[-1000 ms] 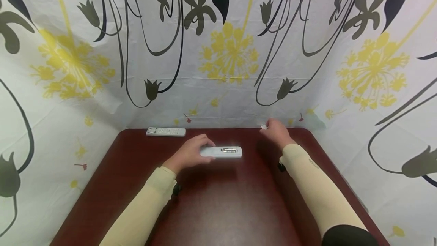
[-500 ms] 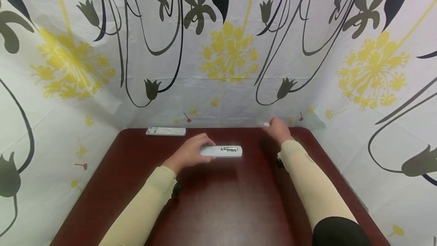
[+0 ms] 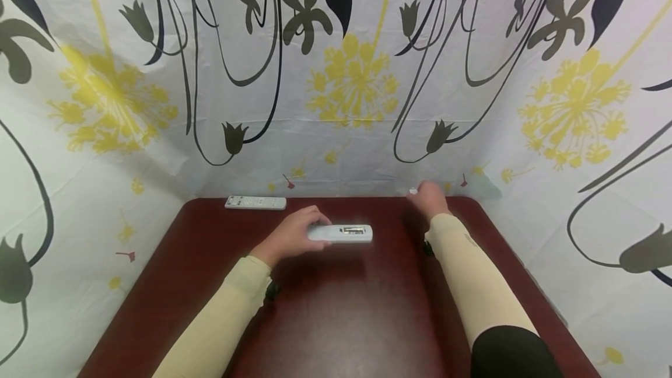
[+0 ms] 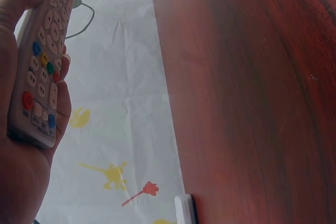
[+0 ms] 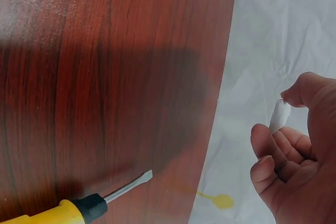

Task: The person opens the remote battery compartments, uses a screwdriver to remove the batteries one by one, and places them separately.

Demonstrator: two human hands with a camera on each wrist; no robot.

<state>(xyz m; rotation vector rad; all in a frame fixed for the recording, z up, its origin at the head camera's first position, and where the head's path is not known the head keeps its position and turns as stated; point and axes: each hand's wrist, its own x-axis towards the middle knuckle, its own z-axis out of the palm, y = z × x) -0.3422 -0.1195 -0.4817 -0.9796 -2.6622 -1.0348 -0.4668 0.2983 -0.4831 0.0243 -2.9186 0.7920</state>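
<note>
My left hand (image 3: 303, 231) grips one end of a white remote (image 3: 342, 233) that lies back side up on the dark red table (image 3: 341, 308), with an open slot showing in its back. In the left wrist view the remote's (image 4: 44, 56) coloured buttons face the palm. My right hand (image 3: 427, 197) is at the table's far edge, pinching a small white piece (image 3: 413, 191) between thumb and fingers; the small white piece (image 5: 280, 115) also shows in the right wrist view, held by my right hand (image 5: 289, 140).
A second white remote (image 3: 255, 203) lies at the back left of the table. A screwdriver (image 5: 79, 208) with a yellow handle lies on the table below my right wrist. Flowered cloth (image 3: 352, 86) walls the table on three sides.
My right hand has moved a little farther toward the back edge with the small white piece. The left hand and remote have not moved.
</note>
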